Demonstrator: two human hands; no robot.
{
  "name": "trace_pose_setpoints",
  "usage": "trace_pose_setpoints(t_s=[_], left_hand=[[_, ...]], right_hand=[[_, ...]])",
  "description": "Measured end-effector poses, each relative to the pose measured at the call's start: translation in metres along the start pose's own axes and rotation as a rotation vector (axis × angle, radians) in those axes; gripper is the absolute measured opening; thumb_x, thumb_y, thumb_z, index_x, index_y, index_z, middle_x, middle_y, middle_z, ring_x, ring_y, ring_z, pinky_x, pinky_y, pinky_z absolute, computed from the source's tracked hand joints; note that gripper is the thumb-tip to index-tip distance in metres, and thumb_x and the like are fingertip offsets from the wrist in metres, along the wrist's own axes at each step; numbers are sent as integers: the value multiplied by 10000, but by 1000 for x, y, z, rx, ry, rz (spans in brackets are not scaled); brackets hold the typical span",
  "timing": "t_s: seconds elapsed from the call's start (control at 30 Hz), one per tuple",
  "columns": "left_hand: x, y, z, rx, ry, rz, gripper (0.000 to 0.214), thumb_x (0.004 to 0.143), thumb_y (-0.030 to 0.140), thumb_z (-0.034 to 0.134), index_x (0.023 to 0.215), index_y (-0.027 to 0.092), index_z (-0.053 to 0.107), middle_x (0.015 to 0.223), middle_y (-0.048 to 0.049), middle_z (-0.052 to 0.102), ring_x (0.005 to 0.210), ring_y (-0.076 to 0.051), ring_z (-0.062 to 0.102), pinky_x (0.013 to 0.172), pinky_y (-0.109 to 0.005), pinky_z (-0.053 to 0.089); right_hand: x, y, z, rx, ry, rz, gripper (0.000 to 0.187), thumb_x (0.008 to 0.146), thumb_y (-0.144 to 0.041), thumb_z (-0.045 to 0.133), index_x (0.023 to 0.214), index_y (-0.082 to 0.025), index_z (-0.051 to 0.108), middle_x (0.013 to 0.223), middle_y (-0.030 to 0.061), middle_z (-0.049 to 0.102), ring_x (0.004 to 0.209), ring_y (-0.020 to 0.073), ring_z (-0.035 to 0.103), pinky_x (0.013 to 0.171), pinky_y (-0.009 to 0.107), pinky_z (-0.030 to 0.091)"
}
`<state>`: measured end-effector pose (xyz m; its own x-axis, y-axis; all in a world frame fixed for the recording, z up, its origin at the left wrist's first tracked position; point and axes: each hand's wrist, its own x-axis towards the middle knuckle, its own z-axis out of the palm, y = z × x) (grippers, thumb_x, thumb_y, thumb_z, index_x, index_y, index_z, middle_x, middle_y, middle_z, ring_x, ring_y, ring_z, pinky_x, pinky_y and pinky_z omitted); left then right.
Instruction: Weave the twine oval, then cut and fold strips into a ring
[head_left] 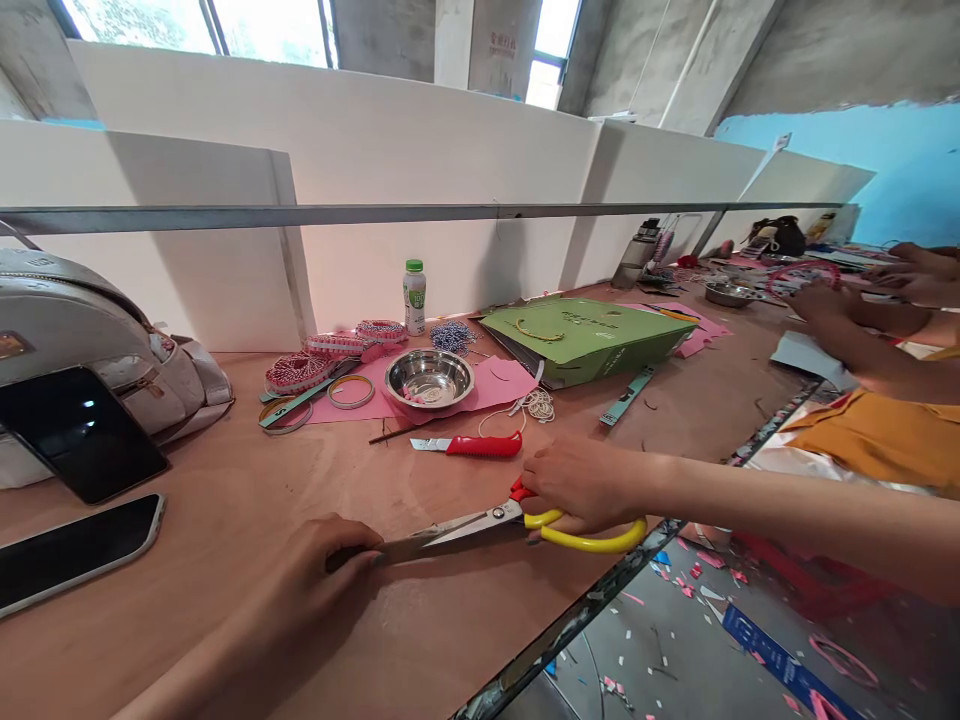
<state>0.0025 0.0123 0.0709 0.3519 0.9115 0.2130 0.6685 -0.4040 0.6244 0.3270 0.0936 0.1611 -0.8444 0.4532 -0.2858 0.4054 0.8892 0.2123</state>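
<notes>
My left hand (322,570) grips the end of a flat tan strip (397,548) on the plywood table (225,500). The strip runs into the open blades of large yellow-handled scissors (472,525), and my right hand (577,485) holds their handles. A red-handled utility knife (480,446) lies just beyond the blades. A coil of white cord (537,405) and a steel bowl (429,378) on pink paper (487,385) sit farther off.
Beaded pink rings (300,372), a green paper bag (585,340) and a bottle (414,297) stand along the back wall. Two phones (79,432) (67,552) and a grey handbag (82,340) are at left. A co-worker's hands (847,320) work at right. Paper scraps litter the floor below the table's edge (570,620).
</notes>
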Motion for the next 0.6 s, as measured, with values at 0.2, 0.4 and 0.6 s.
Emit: trace_pose_setpoints(t_s=[0.2,0.4,0.6], left_hand=[[5,-11,-30,499,559,353,144,947,209,614,1081,247,652,1183,-78,696,1078,-268,640,1010,-446,392],[11,-34,-17,343,325,145,328,905,299,654,1217,242,569,1245,-93,645,1154,-281,597,983,-427,459],[20,-63,-8,176,56,156,152,940,259,540,1052,227,637,1214,-96,655,1124,-272,609,942,-432,477]], right_hand=[[-7,-13,3,356,-49,172,370,1015,-397,512,912,-152,770,806,46,752,637,160,579,577,264,267],[-2,-19,11,478,55,247,411,1030,-354,454,819,-148,741,779,48,734,632,158,566,585,258,293],[-8,-18,11,478,168,338,413,977,-517,509,834,-163,667,791,65,694,640,174,530,584,281,279]])
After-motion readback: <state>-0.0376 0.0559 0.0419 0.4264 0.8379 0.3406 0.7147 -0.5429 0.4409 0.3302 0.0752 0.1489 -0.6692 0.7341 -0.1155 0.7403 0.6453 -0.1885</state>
